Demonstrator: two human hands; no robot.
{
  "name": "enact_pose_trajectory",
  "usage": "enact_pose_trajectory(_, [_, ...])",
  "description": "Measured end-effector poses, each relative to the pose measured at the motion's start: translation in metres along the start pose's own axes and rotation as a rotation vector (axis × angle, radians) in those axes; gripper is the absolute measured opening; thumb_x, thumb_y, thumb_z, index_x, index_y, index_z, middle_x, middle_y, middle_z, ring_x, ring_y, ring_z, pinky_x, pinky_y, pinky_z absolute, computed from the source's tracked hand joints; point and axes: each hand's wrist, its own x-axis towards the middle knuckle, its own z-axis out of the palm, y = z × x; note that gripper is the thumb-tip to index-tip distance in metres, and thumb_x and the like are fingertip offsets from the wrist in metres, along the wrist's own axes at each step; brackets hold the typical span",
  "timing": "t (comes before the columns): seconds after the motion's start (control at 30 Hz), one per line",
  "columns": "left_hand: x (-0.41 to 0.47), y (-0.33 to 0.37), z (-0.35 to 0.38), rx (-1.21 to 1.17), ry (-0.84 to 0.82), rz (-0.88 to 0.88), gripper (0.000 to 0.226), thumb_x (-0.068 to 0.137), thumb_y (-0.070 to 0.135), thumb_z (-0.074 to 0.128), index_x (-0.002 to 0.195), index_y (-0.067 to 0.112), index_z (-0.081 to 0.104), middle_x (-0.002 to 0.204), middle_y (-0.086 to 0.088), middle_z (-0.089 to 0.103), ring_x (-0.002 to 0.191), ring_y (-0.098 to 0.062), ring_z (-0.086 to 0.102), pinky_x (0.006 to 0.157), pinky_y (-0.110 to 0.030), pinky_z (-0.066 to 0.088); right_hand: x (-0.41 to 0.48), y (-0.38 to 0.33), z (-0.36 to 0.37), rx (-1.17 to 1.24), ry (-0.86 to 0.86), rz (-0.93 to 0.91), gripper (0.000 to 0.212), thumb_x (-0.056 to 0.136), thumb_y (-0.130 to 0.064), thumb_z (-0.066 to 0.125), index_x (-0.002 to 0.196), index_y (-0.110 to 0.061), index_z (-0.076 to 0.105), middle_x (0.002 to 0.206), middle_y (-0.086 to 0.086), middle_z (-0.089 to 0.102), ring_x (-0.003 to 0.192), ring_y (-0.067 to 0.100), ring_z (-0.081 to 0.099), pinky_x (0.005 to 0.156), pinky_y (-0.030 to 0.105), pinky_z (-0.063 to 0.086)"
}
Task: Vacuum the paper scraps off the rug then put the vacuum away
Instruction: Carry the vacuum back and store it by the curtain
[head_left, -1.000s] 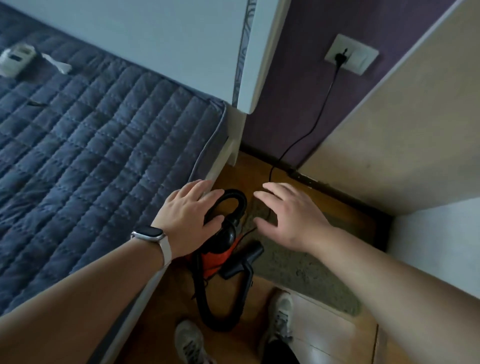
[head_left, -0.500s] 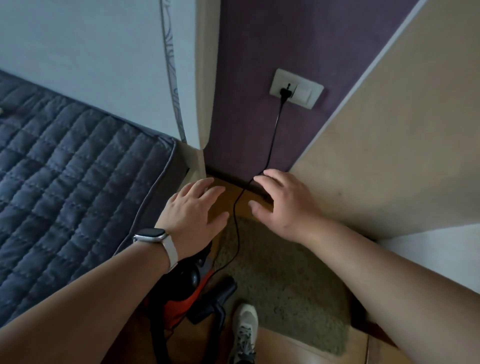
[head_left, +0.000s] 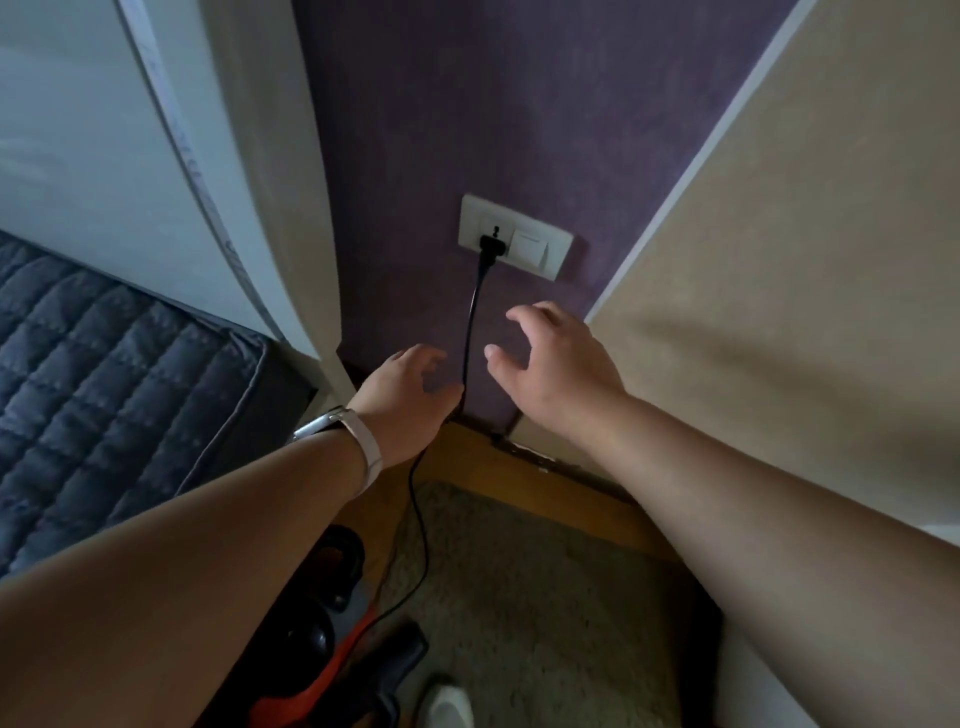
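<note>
the right hand (head_left: 563, 364) and left hand (head_left: 402, 400) are reaching higher toward the black plug (head_left: 490, 248) in the socket plate (head_left: 543, 247) than half a second ago. the right is spreading its fingers, holding nothing, just right of the power cord (head_left: 470, 332), while the left is curling beside it, and i cannot tell if it is gripping. the red-and-black vacuum (head_left: 311, 639) is sitting on the floor (head_left: 483, 467) beside the rug (head_left: 545, 597), mostly hidden under the left forearm.

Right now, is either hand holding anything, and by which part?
The right hand holds nothing. The left hand is against the cord below the plug; whether it grips cannot be told.
</note>
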Motion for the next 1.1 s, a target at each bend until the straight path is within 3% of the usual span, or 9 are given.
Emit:
enact_pose_trajectory(0.17, [0.039, 0.022, 0.006, 0.1, -0.022, -0.025, 0.035, 0.101, 0.022, 0.051, 0.134, 0.014, 0.051, 0.137, -0.006, 0.053, 0.126, -0.024, 0.047, 0.105, -0.033, 0.038, 0.038, -0.002, 0.013, 0.15, 0.057, 0.097, 0.052, 0.098, -0.056, 0.042, 0.14, -0.025, 0.047, 0.136, -0.004, 0.055, 0.114, 0.019, 0.057, 0.079, 0.033, 0.043])
enact_pose_trajectory(0.27, [0.056, 0.021, 0.01, 0.172, -0.024, 0.011, 0.044, 0.099, 0.009, 0.051, 0.142, 0.01, 0.045, 0.141, -0.013, 0.046, 0.13, -0.028, 0.042, 0.108, -0.036, 0.039, 0.057, -0.006, 0.018, 0.149, 0.05, 0.141, 0.044, 0.097, -0.057, 0.044, 0.123, -0.025, 0.056, 0.104, -0.003, 0.065, 0.09, 0.017, 0.062, 0.068, 0.031, 0.046])
enact_pose_trajectory(0.33, [0.061, 0.021, 0.01, -0.121, -0.048, -0.031, 0.039, 0.101, 0.012, 0.051, 0.139, 0.012, 0.052, 0.127, -0.009, 0.058, 0.115, -0.023, 0.056, 0.095, -0.03, 0.047, 0.067, -0.01, 0.022, 0.155, 0.054, 0.164, 0.033, 0.096, -0.055, 0.047, 0.09, -0.024, 0.056, 0.079, -0.005, 0.059, 0.072, 0.015, 0.057, 0.056, 0.03, 0.038])
enact_pose_trajectory(0.37, [0.059, 0.022, 0.011, -0.193, -0.063, -0.017, 0.029, 0.101, 0.019, 0.052, 0.128, 0.013, 0.062, 0.108, -0.003, 0.066, 0.097, -0.018, 0.061, 0.08, -0.026, 0.049, 0.071, -0.012, 0.025, 0.172, 0.059, 0.172, 0.035, 0.095, -0.053, 0.049, 0.078, -0.023, 0.051, 0.072, -0.005, 0.056, 0.067, 0.014, 0.054, 0.053, 0.029, 0.033])
enact_pose_trajectory(0.43, [0.057, 0.022, 0.011, -0.301, -0.027, -0.009, 0.022, 0.1, 0.027, 0.052, 0.097, 0.016, 0.071, 0.069, 0.006, 0.061, 0.06, -0.01, 0.053, 0.054, -0.024, 0.04, 0.078, -0.014, 0.031, 0.164, 0.071, 0.158, 0.038, 0.095, -0.049, 0.052, 0.068, -0.023, 0.045, 0.068, -0.005, 0.052, 0.062, 0.011, 0.05, 0.05, 0.029, 0.028])
enact_pose_trajectory(0.53, [0.051, 0.019, 0.01, -0.249, -0.049, 0.041, 0.034, 0.101, 0.027, 0.047, 0.076, 0.011, 0.066, 0.051, 0.007, 0.057, 0.04, -0.004, 0.042, 0.043, -0.019, 0.033, 0.08, -0.016, 0.04, 0.194, 0.087, 0.12, 0.039, 0.096, -0.039, 0.053, 0.065, -0.022, 0.039, 0.066, -0.005, 0.047, 0.059, 0.008, 0.045, 0.048, 0.029, 0.025])
enact_pose_trajectory(0.7, [0.04, 0.016, 0.009, -0.309, -0.031, 0.06, 0.038, 0.104, 0.026, 0.045, 0.072, 0.016, 0.063, 0.066, -0.001, 0.068, 0.047, -0.005, 0.049, 0.047, -0.018, 0.04, 0.07, -0.015, 0.048, 0.295, 0.14, 0.096, 0.044, 0.1, -0.035, 0.048, 0.063, -0.019, 0.032, 0.059, -0.001, 0.04, 0.054, 0.014, 0.04, 0.049, 0.033, 0.021])
enact_pose_trajectory(0.87, [0.007, -0.012, 0.015, -0.269, -0.125, 0.038, 0.042, 0.103, 0.026, 0.048, 0.062, 0.024, 0.058, 0.05, 0.008, 0.059, 0.039, -0.001, 0.045, 0.041, -0.014, 0.036, 0.032, -0.019, 0.07, 0.299, -0.001, 0.003, 0.043, 0.1, -0.04, 0.047, 0.064, -0.02, 0.036, 0.055, -0.003, 0.042, 0.049, 0.013, 0.044, 0.048, 0.031, 0.027])
enact_pose_trajectory(1.1, [-0.051, -0.075, 0.017, -0.273, -0.147, -0.062, 0.031, 0.103, 0.031, 0.049, 0.079, 0.02, 0.065, 0.055, 0.006, 0.064, 0.049, -0.001, 0.056, 0.052, -0.009, 0.04, -0.013, -0.041, 0.114, 0.321, -0.127, -0.024, 0.044, 0.097, -0.053, 0.049, 0.066, -0.024, 0.038, 0.049, -0.006, 0.044, 0.051, -0.002, 0.051, 0.04, 0.019, 0.029])
